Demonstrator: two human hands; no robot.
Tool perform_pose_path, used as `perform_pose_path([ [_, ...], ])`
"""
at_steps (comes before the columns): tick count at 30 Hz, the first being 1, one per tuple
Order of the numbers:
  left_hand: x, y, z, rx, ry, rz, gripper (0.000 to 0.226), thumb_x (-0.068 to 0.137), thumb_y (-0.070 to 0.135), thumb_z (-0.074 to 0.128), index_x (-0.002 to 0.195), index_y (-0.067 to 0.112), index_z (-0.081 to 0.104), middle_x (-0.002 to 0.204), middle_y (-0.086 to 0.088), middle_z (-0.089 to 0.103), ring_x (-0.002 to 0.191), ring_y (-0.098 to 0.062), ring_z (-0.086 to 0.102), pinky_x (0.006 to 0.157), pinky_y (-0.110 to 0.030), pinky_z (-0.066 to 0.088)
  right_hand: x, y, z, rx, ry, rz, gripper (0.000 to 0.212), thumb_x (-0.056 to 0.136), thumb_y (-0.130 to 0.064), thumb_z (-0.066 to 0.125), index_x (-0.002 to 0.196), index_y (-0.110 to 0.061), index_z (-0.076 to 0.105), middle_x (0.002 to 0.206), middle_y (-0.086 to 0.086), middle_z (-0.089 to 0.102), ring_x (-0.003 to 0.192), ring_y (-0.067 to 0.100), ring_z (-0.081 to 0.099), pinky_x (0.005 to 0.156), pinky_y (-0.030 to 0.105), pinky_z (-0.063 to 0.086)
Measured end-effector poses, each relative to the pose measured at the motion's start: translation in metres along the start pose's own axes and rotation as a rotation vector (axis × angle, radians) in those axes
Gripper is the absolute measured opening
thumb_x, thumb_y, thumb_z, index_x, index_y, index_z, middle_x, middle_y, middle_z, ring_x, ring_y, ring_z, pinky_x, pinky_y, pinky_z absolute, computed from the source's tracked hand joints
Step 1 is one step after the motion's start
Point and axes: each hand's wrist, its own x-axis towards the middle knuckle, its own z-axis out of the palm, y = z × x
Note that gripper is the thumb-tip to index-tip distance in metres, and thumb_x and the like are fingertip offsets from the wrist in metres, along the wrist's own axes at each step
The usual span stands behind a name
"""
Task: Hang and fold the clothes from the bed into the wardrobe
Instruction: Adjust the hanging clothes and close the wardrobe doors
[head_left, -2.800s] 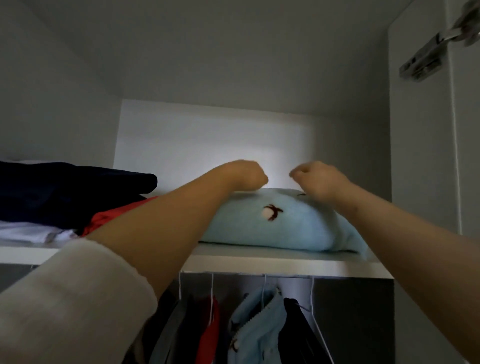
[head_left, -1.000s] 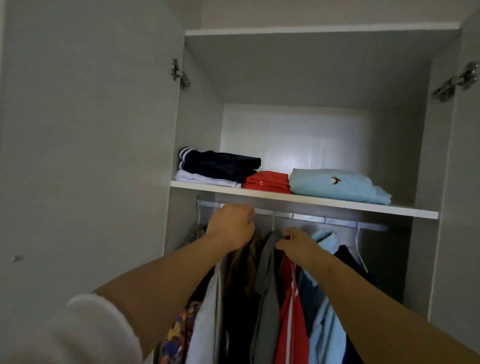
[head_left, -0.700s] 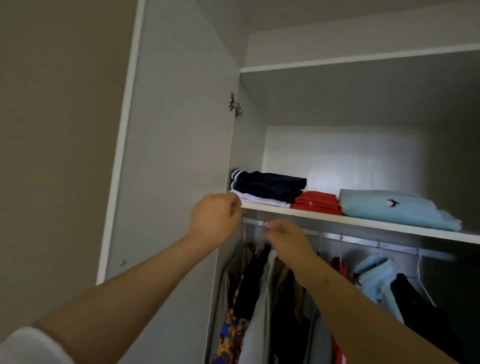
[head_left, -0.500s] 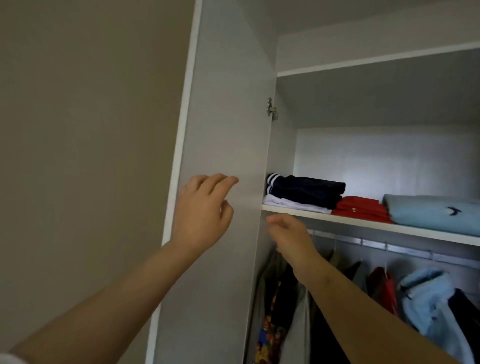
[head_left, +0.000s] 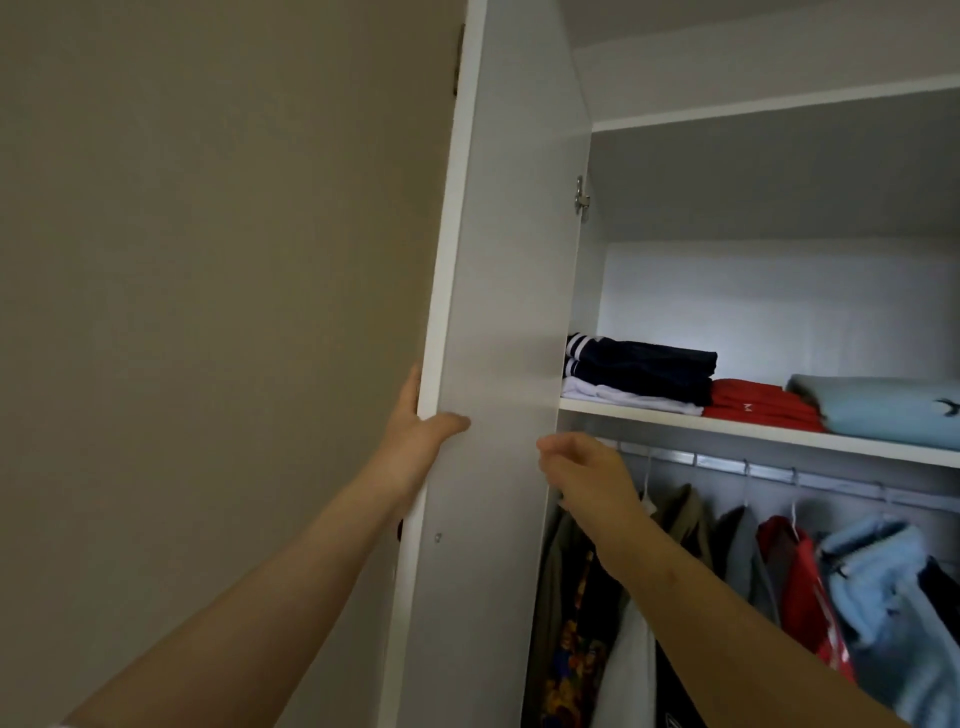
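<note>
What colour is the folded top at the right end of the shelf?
The top is light blue with a small dark emblem; head view.

Three folded piles on one shelf (head_left: 727, 427), right side: dark pile (head_left: 644, 366), red pile (head_left: 753, 401), blue pile (head_left: 883, 410). One door (head_left: 498, 312), one hinge (head_left: 581, 195), two hands: left hand (head_left: 415, 441), right hand (head_left: 587, 475).

We see the white wardrobe (head_left: 779, 104) with its left door (head_left: 509, 260) swung open. On its shelf (head_left: 727, 423) folded piles lie side by side: two navy pieces (head_left: 644, 369) with white stripes on top of a white one (head_left: 613, 394), then a red pile (head_left: 753, 402), then a pale blue top (head_left: 883, 410) at the right. Below, on the rail (head_left: 727, 462), hang an olive jacket (head_left: 685, 525), a grey piece (head_left: 748, 561), a red one (head_left: 800, 587) and a pale blue fleece (head_left: 872, 582).
</note>
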Motion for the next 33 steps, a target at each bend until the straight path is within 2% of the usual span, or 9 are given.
perform_pose_path([
  [2,-0.001,0.001,0.002,-0.018,-0.039,-0.036,0.039,0.083,-0.007,0.052,0.100,0.027,0.058,0.077,0.010,0.072,0.069,-0.008,0.068,0.056,-0.020,0.053,-0.003,0.008,-0.006,0.005,0.024,0.034,0.020,0.092,-0.011,0.052,0.083,-0.027,0.058,0.083,-0.004,0.057,0.071,0.006,0.051,0.055,0.015,0.042],
  [5,-0.008,0.001,0.010,-0.025,-0.075,-0.046,0.041,0.081,-0.010,0.047,0.095,0.027,0.060,0.072,0.011,0.071,0.065,-0.008,0.068,0.055,-0.021,0.054,-0.007,0.016,-0.018,0.005,0.082,0.074,0.022,0.092,-0.009,0.050,0.082,-0.026,0.059,0.082,-0.004,0.058,0.072,0.007,0.052,0.059,0.018,0.040],
  [9,-0.021,0.003,0.034,0.014,-0.096,-0.006,0.050,0.081,-0.010,0.047,0.120,0.021,0.055,0.083,0.004,0.068,0.075,-0.017,0.063,0.063,-0.026,0.053,-0.010,0.019,-0.041,-0.017,0.169,0.098,0.021,0.093,-0.009,0.051,0.080,-0.022,0.060,0.078,-0.002,0.058,0.071,0.010,0.052,0.059,0.021,0.041],
  [12,-0.031,0.001,0.060,0.040,-0.125,0.067,0.063,0.081,-0.009,0.049,0.135,0.023,0.046,0.090,0.007,0.065,0.075,-0.009,0.061,0.061,-0.019,0.051,-0.012,0.019,-0.064,-0.021,0.212,0.113,0.016,0.092,-0.007,0.051,0.086,-0.019,0.061,0.078,-0.002,0.057,0.069,0.010,0.051,0.060,0.021,0.041],
  [14,-0.036,-0.004,0.081,0.050,-0.171,0.105,0.073,0.081,-0.008,0.051,0.142,0.029,0.036,0.103,0.005,0.063,0.075,-0.001,0.059,0.060,-0.012,0.047,-0.012,0.021,-0.081,-0.012,0.248,0.109,0.020,0.090,-0.005,0.053,0.079,-0.020,0.060,0.071,-0.001,0.056,0.064,0.011,0.050,0.055,0.021,0.039],
  [16,-0.042,-0.008,0.103,0.076,-0.190,0.156,0.081,0.079,-0.005,0.055,0.146,0.031,0.026,0.123,0.002,0.056,0.093,-0.003,0.059,0.071,-0.011,0.048,-0.011,0.024,-0.099,-0.038,0.286,0.105,0.023,0.089,-0.004,0.054,0.073,-0.020,0.060,0.067,0.000,0.056,0.060,0.012,0.050,0.053,0.022,0.038],
  [20,-0.054,-0.014,0.157,0.214,-0.167,0.257,0.090,0.075,0.007,0.064,0.144,0.036,0.015,0.138,-0.003,0.041,0.125,-0.019,0.043,0.103,-0.029,0.037,-0.012,0.033,-0.138,-0.094,0.350,0.096,0.026,0.088,-0.003,0.053,0.072,-0.021,0.061,0.066,0.001,0.057,0.060,0.012,0.050,0.055,0.022,0.038],
  [28,-0.057,-0.036,0.277,0.489,-0.149,0.252,0.097,0.081,0.020,0.062,0.144,0.031,-0.011,0.156,-0.005,-0.002,0.143,-0.025,0.001,0.115,-0.043,0.013,-0.021,0.057,-0.226,-0.166,0.437,0.165,0.023,0.089,-0.003,0.050,0.071,-0.016,0.058,0.063,0.003,0.054,0.059,0.014,0.048,0.057,0.024,0.038],
  [33,-0.043,-0.062,0.347,0.751,-0.138,0.236,0.094,0.088,0.028,0.054,0.131,0.030,-0.029,0.155,-0.016,-0.015,0.142,-0.038,-0.009,0.113,-0.054,0.013,-0.025,0.078,-0.279,-0.270,0.499,0.203,0.022,0.090,-0.007,0.052,0.072,-0.018,0.059,0.068,0.002,0.056,0.068,0.018,0.052,0.067,0.028,0.041],
])
